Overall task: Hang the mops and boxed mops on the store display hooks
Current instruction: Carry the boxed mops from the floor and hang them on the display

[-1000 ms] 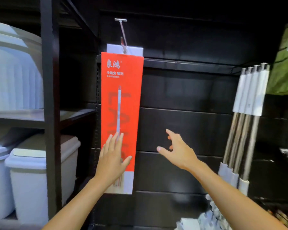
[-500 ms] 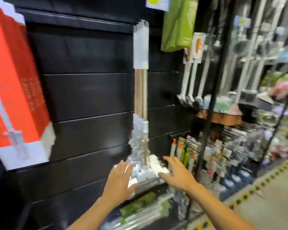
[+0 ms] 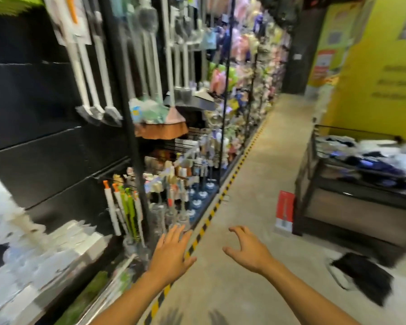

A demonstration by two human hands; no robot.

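Down the aisle, at two o'clock from the hands, a red box [image 3: 284, 211] stands on end, seemingly against the corner of a dark table [image 3: 361, 214]. It looks like the next boxed mop to fetch, though blur hides its print. Both hands are stretched forward and empty. The left hand [image 3: 174, 252] has straight, spread fingers, and the right hand [image 3: 247, 250] has fingers half-bent and apart, gripping nothing.

Several things could go wrong from here:

- **Toppling:** The box is tall and narrow and seems only to lean. A one-handed snatch near its top could swing the foot out and drop it flat. Taking it with both hands around the middle looks safer.
- **Tripping:** A dark bundle [image 3: 363, 275] lies on the floor at four o'clock, near the path to the box. I cannot tell what it is. Eyes fixed on the box could mean a foot caught in it.
- **Knocking stock:** The left hand is close above the striped edge [image 3: 206, 221]. Small brushes [image 3: 124, 207] crowd the low rack at ten o'clock. A long box carried sideways past here could sweep them off, or set the hung mops [image 3: 92, 66] at eleven o'clock swinging.
- **Haste:** Everything is smeared, which suggests a quick head turn, and distances may be misjudged.

No free hook shows in this view, so the box's place is not yet visible.
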